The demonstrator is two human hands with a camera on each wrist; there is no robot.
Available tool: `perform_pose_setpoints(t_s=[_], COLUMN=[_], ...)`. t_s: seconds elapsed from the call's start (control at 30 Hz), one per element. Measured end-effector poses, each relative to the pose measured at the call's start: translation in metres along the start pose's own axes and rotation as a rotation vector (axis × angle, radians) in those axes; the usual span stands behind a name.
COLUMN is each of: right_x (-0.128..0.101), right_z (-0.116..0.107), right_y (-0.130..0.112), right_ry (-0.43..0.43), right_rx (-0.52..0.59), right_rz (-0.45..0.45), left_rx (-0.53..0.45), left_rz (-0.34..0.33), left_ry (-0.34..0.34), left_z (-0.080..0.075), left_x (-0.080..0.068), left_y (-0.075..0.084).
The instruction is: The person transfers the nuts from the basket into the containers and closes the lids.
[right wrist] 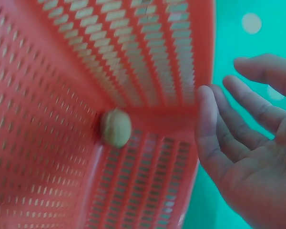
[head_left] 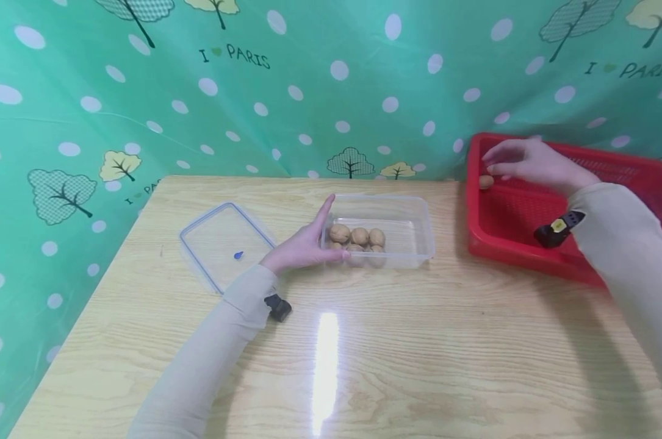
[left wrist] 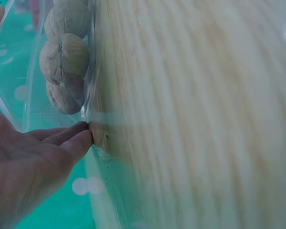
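A clear plastic container stands at the middle of the table with several walnuts in its left half. My left hand holds the container's left end, one digit along the front side and another up at the back corner. In the left wrist view, walnuts show through the clear wall above the fingertips. Over the red basket's far left corner hovers my right hand, fingers loosely bent and holding nothing. One walnut lies in that corner, below and apart from the fingers in the right wrist view.
A clear lid with a blue seal lies at the left, partly behind the left forearm. Green patterned cloth hangs behind the wooden table. The basket sits at the table's far right, its rim raised around it.
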State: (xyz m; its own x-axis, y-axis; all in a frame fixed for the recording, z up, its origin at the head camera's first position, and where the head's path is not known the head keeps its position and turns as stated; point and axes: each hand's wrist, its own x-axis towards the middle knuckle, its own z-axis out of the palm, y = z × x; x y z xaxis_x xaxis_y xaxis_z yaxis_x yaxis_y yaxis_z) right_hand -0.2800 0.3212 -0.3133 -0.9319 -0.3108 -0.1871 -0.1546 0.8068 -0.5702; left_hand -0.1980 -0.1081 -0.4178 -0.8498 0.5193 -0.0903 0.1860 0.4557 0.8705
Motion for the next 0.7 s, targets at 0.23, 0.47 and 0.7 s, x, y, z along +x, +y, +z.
perform_pose_setpoints(t_s=[0.23,0.47,0.7], right_x=[0.008,0.017,0.023], right_z=[0.006,0.016,0.021], right_y=[0.032,0.052,0.050], right_ry=[0.064,0.054,0.029], right_rx=[0.068,0.121,0.105], right_rz=[0.065,0.076,0.066], left_rx=[0.002,-0.006,0.006], left_rz=[0.010,-0.001,0.003], left_ry=[0.000,0.000,0.013], left_z=[0.000,0.001,-0.001], left_x=[0.001,0.002,0.000], left_y=[-0.002,-0.002,-0.002])
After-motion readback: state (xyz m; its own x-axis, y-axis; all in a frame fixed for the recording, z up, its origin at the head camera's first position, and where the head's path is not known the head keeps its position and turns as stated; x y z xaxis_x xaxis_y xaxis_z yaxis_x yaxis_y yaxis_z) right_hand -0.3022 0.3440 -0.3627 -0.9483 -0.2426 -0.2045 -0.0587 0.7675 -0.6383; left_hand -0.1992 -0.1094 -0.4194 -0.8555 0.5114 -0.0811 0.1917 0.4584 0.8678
